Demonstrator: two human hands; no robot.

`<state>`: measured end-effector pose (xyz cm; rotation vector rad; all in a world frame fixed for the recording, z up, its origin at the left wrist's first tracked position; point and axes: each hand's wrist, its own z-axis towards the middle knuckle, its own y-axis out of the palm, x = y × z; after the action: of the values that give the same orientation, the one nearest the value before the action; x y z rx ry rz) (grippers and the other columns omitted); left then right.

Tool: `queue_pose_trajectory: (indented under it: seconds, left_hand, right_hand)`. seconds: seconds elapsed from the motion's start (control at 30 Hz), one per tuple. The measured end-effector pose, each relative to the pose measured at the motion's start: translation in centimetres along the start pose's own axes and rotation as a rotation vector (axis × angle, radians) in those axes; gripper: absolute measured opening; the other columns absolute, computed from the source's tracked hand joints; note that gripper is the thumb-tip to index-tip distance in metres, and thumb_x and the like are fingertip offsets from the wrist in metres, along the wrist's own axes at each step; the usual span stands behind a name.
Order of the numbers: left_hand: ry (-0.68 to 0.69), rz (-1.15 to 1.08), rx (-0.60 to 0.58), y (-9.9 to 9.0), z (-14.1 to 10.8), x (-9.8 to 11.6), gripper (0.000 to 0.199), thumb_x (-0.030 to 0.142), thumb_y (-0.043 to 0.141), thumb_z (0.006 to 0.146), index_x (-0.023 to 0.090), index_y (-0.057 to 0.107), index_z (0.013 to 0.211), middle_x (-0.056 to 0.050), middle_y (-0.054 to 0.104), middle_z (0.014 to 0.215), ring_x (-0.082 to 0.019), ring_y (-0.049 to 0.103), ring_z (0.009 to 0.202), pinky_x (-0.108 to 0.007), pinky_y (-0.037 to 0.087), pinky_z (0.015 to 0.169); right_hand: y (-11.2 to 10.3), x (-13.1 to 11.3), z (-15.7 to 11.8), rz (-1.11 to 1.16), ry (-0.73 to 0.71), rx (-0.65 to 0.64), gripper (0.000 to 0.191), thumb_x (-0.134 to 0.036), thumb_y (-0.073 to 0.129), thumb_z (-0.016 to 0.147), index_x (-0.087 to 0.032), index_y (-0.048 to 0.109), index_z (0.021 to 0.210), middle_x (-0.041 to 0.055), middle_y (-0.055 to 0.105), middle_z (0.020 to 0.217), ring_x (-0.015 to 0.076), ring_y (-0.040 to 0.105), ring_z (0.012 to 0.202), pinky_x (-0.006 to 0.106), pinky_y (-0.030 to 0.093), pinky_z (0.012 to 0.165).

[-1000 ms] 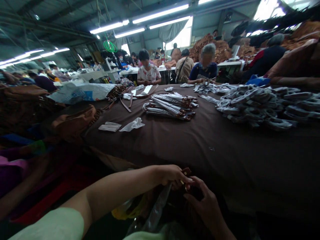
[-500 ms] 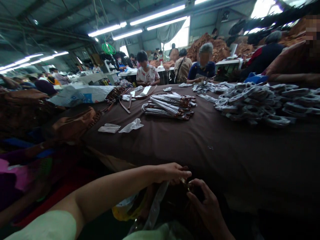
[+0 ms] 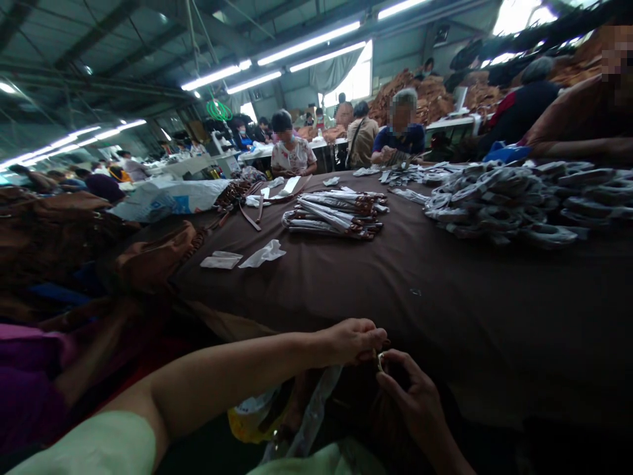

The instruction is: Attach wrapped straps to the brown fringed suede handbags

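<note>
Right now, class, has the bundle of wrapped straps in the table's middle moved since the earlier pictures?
No. The bundle keeps its place, beyond and right of the crumpled white scrap; only the view shifted slightly.

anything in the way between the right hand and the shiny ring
Nothing visible: the right hand has the ring between thumb and forefinger. The left hand is close beside it, not between them.
</note>
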<state>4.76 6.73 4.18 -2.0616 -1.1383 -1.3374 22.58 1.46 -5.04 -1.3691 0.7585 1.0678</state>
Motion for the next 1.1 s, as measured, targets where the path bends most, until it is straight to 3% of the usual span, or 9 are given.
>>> queue_pose_trajectory:
  seconds: [0.1,0.23,0.4,0.53,0.67,0.77,0.9,1.0,1.1]
  left_hand:
    - [-0.072,-0.131,0.05,0.0,0.0,1.6,0.048,0.061,0.06,0.074,0.014,0.056,0.083,0.005,0.046,0.058,-0.005,0.035,0.043,-0.02,0.023,0.044]
    - [-0.152,-0.356,-0.025,0.1,0.1,3.8,0.036,0.041,0.048,0.082,0.009,0.064,0.082,0.001,0.049,0.062,-0.006,0.039,0.046,-0.021,0.028,0.046]
    - [-0.019,-0.32,-0.06,1.0,0.8,5.0,0.024,0.024,0.065,0.068,0.009,0.067,0.087,0.001,0.053,0.062,-0.007,0.047,0.052,-0.021,0.035,0.051]
    - [0.094,-0.228,0.155,2.2,1.3,3.9,0.035,0.027,0.077,0.062,0.011,0.065,0.091,0.001,0.058,0.066,-0.009,0.052,0.056,-0.023,0.04,0.055]
    - [0.143,-0.267,0.313,2.9,0.9,0.9,0.04,0.029,0.08,0.058,0.011,0.063,0.09,0.001,0.06,0.066,-0.009,0.054,0.057,-0.022,0.043,0.057]
    - [0.266,-0.322,0.533,2.7,0.7,-1.0,0.039,0.032,0.08,0.058,0.012,0.062,0.086,0.002,0.058,0.064,-0.008,0.051,0.055,-0.02,0.04,0.054]
    - [0.46,-0.223,0.783,2.0,1.1,-1.8,0.03,0.03,0.077,0.064,0.013,0.062,0.084,0.0,0.061,0.07,-0.009,0.053,0.062,-0.02,0.041,0.059]
    - [0.489,-0.194,0.815,2.6,1.9,-1.7,0.026,0.028,0.076,0.065,0.014,0.063,0.083,0.0,0.063,0.072,-0.01,0.055,0.066,-0.021,0.044,0.063]
    - [0.443,-0.251,0.744,3.8,2.8,-1.7,0.027,0.029,0.078,0.063,0.014,0.064,0.082,-0.001,0.063,0.071,-0.01,0.055,0.064,-0.021,0.043,0.06]
  right_hand:
    - [-0.2,0.3,0.2,0.021,0.015,0.0,0.031,-0.047,0.063,0.08,-0.023,0.064,0.1,0.0026,0.069,0.094,0.0225,0.065,0.086,0.03,0.051,0.077]
    - [-0.3,0.5,0.3,0.045,0.025,-0.002,0.031,-0.046,0.063,0.079,-0.023,0.064,0.099,0.0013,0.069,0.091,0.0213,0.065,0.084,0.028,0.05,0.076]
    - [-0.9,0.9,0.0,0.128,0.018,0.009,0.033,-0.045,0.065,0.078,-0.023,0.064,0.102,0.0028,0.07,0.095,0.0228,0.065,0.089,0.029,0.051,0.077]
    - [-1.7,1.3,-0.5,0.238,-0.005,-0.047,0.035,-0.043,0.069,0.075,-0.023,0.066,0.104,0.0044,0.071,0.101,0.0249,0.065,0.095,0.031,0.052,0.083]
    - [-2.5,1.4,-1.2,0.315,-0.018,-0.131,0.035,-0.04,0.068,0.077,-0.024,0.066,0.108,0.0079,0.07,0.111,0.0285,0.063,0.105,0.036,0.052,0.089]
    - [-2.7,1.4,-1.6,0.358,-0.031,-0.248,0.034,-0.037,0.067,0.079,-0.026,0.065,0.111,0.01,0.066,0.12,0.0307,0.059,0.112,0.04,0.049,0.093]
    - [-2.3,0.8,-1.6,0.415,-0.069,-0.376,0.033,-0.042,0.066,0.079,-0.026,0.066,0.108,0.0119,0.059,0.132,0.034,0.055,0.118,0.045,0.046,0.096]
    - [-1.8,-0.1,-1.1,0.439,-0.077,-0.431,0.037,-0.047,0.066,0.078,-0.026,0.067,0.107,0.0106,0.051,0.14,0.0354,0.051,0.122,0.044,0.046,0.097]
    - [-1.4,-0.9,-0.9,0.412,-0.06,-0.526,0.039,-0.05,0.069,0.074,-0.026,0.068,0.105,0.0082,0.065,0.119,0.032,0.062,0.105,0.037,0.053,0.084]
